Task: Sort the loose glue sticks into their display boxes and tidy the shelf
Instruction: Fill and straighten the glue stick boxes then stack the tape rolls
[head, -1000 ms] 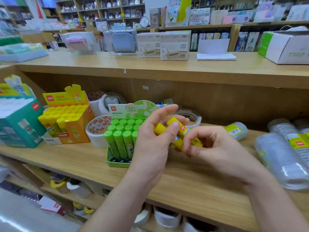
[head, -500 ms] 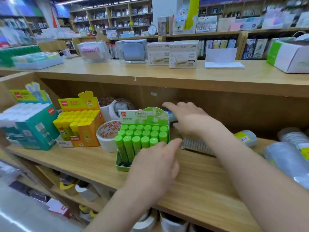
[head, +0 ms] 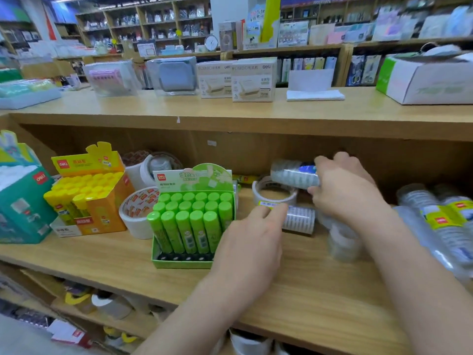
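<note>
Since half a second ago the right hand has come away from the back of the shelf with a sleeve of clear tape rolls, its fingers curled round the sleeve's right end and holding it clear of the board. The left hand has moved from the front of the green display box to that box's right side. Its fingers lie close together, tips on the yellow-labelled end of a second tape sleeve lying on the shelf (whether they pinch it I cannot tell).

The green glue sticks stand in rows in their box, near the shelf's front edge. The yellow glue sticks fill the orange display box toward the left end. One loose yellow stick lies at the back of the shelf, behind the green box's right corner. A white tape roll sits between the two boxes, and an open tape ring lies under the lifted sleeve.
</note>
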`<act>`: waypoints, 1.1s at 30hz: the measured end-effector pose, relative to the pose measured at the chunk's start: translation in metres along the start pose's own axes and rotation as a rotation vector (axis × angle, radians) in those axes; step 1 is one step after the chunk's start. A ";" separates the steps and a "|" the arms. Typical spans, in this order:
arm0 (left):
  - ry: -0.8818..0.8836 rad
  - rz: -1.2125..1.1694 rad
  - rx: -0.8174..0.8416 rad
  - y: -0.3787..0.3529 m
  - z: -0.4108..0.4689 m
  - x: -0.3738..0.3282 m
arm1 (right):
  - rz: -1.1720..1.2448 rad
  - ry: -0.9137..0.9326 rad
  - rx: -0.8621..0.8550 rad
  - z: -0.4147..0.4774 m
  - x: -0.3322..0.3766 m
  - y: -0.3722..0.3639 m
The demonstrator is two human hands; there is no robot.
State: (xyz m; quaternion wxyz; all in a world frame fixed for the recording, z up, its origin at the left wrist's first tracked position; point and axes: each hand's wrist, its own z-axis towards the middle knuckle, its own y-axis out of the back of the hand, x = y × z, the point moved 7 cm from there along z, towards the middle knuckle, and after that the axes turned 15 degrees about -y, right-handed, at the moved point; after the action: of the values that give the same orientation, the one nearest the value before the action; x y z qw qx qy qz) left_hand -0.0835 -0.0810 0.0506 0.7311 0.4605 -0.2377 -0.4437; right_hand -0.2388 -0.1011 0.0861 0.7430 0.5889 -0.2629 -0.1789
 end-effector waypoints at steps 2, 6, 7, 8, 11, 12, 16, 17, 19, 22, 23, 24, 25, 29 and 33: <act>0.020 0.029 0.009 -0.003 0.009 -0.002 | -0.061 -0.084 0.087 0.003 -0.015 -0.003; 0.123 0.117 0.052 -0.003 0.010 0.013 | -0.171 -0.075 -0.062 -0.003 -0.013 0.003; 0.151 0.142 0.065 -0.002 0.009 0.018 | -0.143 0.014 -0.155 -0.007 -0.001 0.006; 0.165 0.154 0.071 -0.001 0.008 0.022 | -0.067 0.126 -0.192 -0.010 0.015 0.007; 0.136 0.128 0.110 -0.002 0.004 0.022 | 0.180 0.361 0.124 -0.003 0.070 -0.015; 0.126 0.122 0.112 -0.002 0.002 0.021 | 0.178 0.401 0.237 0.003 0.087 -0.026; 0.117 0.149 0.099 0.001 -0.004 0.025 | 0.100 0.515 0.345 0.025 0.132 -0.060; 0.116 0.153 0.082 0.002 -0.006 0.026 | 0.107 0.523 0.379 0.029 0.139 -0.067; 0.111 0.159 0.046 0.002 -0.011 0.029 | 0.100 0.563 0.484 0.030 0.150 -0.079; 0.112 0.186 0.027 0.005 -0.017 0.034 | -0.038 0.672 0.593 0.019 0.156 -0.087; 0.116 0.197 0.020 0.007 -0.018 0.035 | -0.069 0.697 0.597 0.015 0.157 -0.088; 0.118 0.210 0.014 0.009 -0.019 0.036 | -0.071 0.715 0.592 0.013 0.159 -0.088; 0.119 0.224 0.007 0.011 -0.019 0.037 | -0.048 0.739 0.576 0.012 0.162 -0.088; 0.127 0.220 -0.030 0.012 -0.020 0.037 | 0.126 0.744 0.499 0.016 0.165 -0.084; 0.147 0.133 -0.053 0.008 -0.020 0.041 | 0.136 0.576 0.362 0.029 0.147 -0.080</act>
State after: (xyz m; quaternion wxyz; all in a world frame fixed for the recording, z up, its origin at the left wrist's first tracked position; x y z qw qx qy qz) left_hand -0.0445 -0.1056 0.0460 0.7863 0.4557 -0.2016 -0.3654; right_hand -0.1355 -0.2276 0.0400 0.6804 0.7187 -0.1082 0.0941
